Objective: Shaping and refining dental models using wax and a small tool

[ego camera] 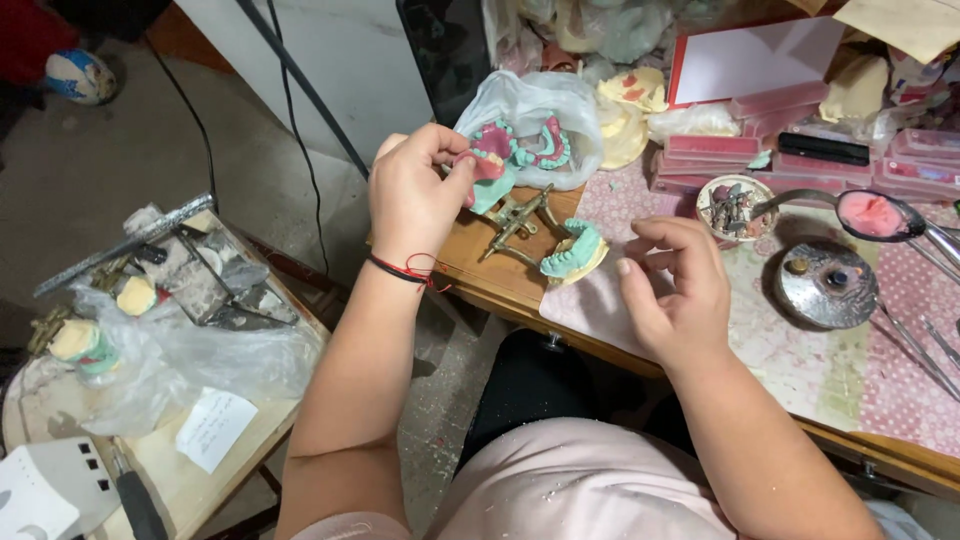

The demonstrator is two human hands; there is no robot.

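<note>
Item: dental bench, head view.

Left hand [415,190]: raised at 11 o'clock from the bench centre, fingers pinched together on a pink-and-green cast [492,165], thumb on its near side. A red-and-black cord circles the wrist.

Right hand [672,290]: at 3 o'clock from the brass frame, fingers loosely curled and apart, holding nothing; fingertips near the second cast.

Second cast [572,250]: green teeth on a cream base, lying on the bench edge, just beside the brass frame.

Brass frame [515,220]: hinged articulator lying flat on the wooden board, just below the held cast; whether they touch cannot be told.

Bag [540,120]: clear plastic at 12 o'clock, holding another pink-and-green set.

Further stock: dish [730,207] of small bits at 2 o'clock; spoon [870,215] with pink wax at 3 o'clock; round metal lid [827,285] below it; pink wax boxes [720,150] stacked behind.

Handling note, as judgement: the pinch sits near the cast's edge, so a firmer hold lower on the base would likely spare the wax rims and set teeth. The free hand looks best used to steady the frame while the held cast is turned or seated. The cast at the bench edge seems at risk of a knock from the right wrist; sliding it inward would be prudent. Slow, level movements suit brittle plaster.
</note>
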